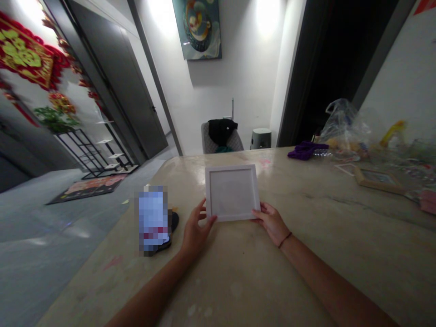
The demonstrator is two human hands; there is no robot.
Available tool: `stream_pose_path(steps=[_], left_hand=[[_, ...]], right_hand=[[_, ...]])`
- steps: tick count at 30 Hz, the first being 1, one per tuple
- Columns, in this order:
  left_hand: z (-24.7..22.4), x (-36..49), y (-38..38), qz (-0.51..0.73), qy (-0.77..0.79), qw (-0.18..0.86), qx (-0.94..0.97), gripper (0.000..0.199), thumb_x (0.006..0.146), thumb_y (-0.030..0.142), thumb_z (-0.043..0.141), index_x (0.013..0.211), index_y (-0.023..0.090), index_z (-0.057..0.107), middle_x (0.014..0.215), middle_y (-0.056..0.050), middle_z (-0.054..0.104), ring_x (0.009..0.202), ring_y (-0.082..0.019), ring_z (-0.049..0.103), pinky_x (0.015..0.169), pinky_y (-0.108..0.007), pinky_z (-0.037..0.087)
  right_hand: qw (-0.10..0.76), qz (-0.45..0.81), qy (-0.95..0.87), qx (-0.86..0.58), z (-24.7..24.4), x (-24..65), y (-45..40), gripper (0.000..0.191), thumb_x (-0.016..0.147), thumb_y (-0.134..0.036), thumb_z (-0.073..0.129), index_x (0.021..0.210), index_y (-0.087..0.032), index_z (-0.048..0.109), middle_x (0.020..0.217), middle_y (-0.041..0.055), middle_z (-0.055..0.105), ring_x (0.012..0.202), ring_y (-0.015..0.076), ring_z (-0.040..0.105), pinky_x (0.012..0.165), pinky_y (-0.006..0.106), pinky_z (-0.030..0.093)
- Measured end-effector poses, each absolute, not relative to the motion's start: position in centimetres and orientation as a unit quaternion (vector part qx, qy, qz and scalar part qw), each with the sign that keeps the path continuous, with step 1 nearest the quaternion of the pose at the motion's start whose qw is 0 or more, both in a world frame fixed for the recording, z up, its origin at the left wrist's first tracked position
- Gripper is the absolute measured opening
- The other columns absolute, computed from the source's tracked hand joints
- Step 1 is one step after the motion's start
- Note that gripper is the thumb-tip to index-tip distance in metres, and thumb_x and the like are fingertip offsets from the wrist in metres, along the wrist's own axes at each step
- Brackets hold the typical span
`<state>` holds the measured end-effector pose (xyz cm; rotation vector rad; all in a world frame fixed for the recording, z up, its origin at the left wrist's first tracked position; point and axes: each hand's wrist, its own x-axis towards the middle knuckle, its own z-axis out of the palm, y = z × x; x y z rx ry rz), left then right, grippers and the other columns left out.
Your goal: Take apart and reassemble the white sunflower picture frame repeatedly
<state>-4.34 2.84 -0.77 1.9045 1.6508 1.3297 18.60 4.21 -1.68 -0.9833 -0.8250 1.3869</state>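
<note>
A white picture frame (pixel 233 194) with a plain pale middle is held up in front of me over the table, tilted so its face shows. My left hand (pixel 198 227) grips its lower left corner, thumb on the front edge and fingers at the side and behind. At the lower right corner, my right hand (pixel 270 221) pinches the frame the same way, with a thin dark band round the wrist. Whether the frame's lower edge touches the table I cannot tell.
Left of my hands a blurred-out phone-like screen (pixel 153 218) stands on the table (pixel 238 281). At the right lie a wooden frame (pixel 378 180), a purple cloth (pixel 306 150) and a clear plastic bag (pixel 345 127). A chair (pixel 205 138) with dark clothing stands beyond the far edge.
</note>
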Motion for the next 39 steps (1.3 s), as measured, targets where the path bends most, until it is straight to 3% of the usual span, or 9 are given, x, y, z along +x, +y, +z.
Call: stream_pose_path(steps=[3,6,10,15,22,26,29,32,39], left_hand=[[-0.5,-3.9,2.3,0.419,0.574,0.076,0.699,0.075,0.068,0.037,0.066,0.134,0.025,0.031,0.106,-0.006,0.053,0.081,-0.016,0.059,0.076,-0.035,0.049],[-0.1,-3.5,2.0,0.346,0.608,-0.009,0.714,0.082,0.068,0.033,0.066,0.138,0.024,0.023,0.113,-0.009,0.049,0.098,-0.022,0.054,0.084,-0.037,0.045],[0.3,-3.2,1.8,0.232,0.653,-0.093,0.715,0.076,0.071,0.020,0.059,0.138,0.020,0.024,0.125,-0.015,0.045,0.115,-0.028,0.044,0.097,-0.042,0.031],[0.1,-3.4,2.1,0.200,0.652,-0.099,0.724,0.066,0.078,0.016,0.049,0.138,0.016,0.024,0.134,-0.020,0.037,0.120,-0.028,0.041,0.097,-0.040,0.032],[-0.5,-3.8,2.4,0.261,0.618,-0.002,0.742,0.064,0.079,0.015,0.045,0.139,0.025,0.022,0.136,-0.013,0.037,0.116,-0.026,0.046,0.094,-0.043,0.037],[-0.5,-3.9,2.5,0.323,0.576,0.075,0.748,0.063,0.079,0.017,0.043,0.138,0.024,0.025,0.136,-0.011,0.038,0.120,-0.025,0.042,0.095,-0.041,0.038],[-0.4,-3.8,2.0,0.313,0.558,0.148,0.755,0.043,0.081,0.028,0.041,0.122,0.019,0.050,0.108,-0.010,0.061,0.105,-0.024,0.054,0.085,-0.036,0.045],[0.0,-3.2,1.1,0.258,0.585,0.207,0.740,0.039,0.083,0.043,0.038,0.078,0.016,0.065,0.065,-0.007,0.064,0.075,-0.024,0.061,0.066,-0.031,0.048],[1.0,-1.3,-0.3,0.291,0.505,0.342,0.737,0.048,0.085,0.048,0.030,0.068,0.014,0.060,0.064,-0.004,0.062,0.060,-0.016,0.055,0.055,-0.024,0.043]], right_hand=[[0.594,0.586,-0.353,-0.424,-1.5,18.4,4.1,0.035,0.051,-0.025,0.074,0.083,-0.017,0.062,0.081,0.0032,0.070,0.074,0.0186,0.064,0.073,0.035,0.051],[0.596,0.582,-0.357,-0.424,-1.4,17.9,3.7,0.035,0.050,-0.025,0.075,0.081,-0.017,0.062,0.082,0.0034,0.070,0.076,0.0188,0.065,0.080,0.037,0.049],[0.582,0.588,-0.380,-0.414,-0.9,16.7,2.8,0.036,0.048,-0.025,0.077,0.080,-0.018,0.062,0.081,0.0035,0.070,0.077,0.0191,0.065,0.080,0.037,0.048],[0.570,0.602,-0.444,-0.341,0.5,16.0,1.7,0.039,0.058,-0.033,0.074,0.094,-0.021,0.063,0.096,0.0031,0.069,0.090,0.0197,0.062,0.086,0.037,0.046],[0.569,0.653,-0.396,-0.304,0.6,16.8,2.3,0.041,0.070,-0.056,0.057,0.083,-0.019,0.066,0.085,0.0054,0.069,0.079,0.0189,0.063,0.071,0.033,0.049],[0.561,0.666,-0.355,-0.341,-0.5,17.2,3.2,0.041,0.071,-0.054,0.056,0.090,-0.019,0.065,0.085,0.0066,0.069,0.074,0.0180,0.064,0.070,0.033,0.049],[0.555,0.651,-0.359,-0.373,-1.1,17.0,3.5,0.041,0.067,-0.050,0.061,0.094,-0.019,0.063,0.093,0.0082,0.068,0.080,0.0195,0.064,0.075,0.035,0.049],[0.563,0.629,-0.365,-0.393,-1.4,16.6,3.3,0.041,0.065,-0.047,0.064,0.097,-0.021,0.061,0.099,0.0074,0.066,0.085,0.0187,0.063,0.082,0.035,0.048],[0.553,0.645,-0.381,-0.364,-1.5,16.2,3.1,0.036,0.063,-0.040,0.069,0.089,-0.018,0.057,0.074,0.0004,0.064,0.068,0.0152,0.061,0.070,0.032,0.049]])
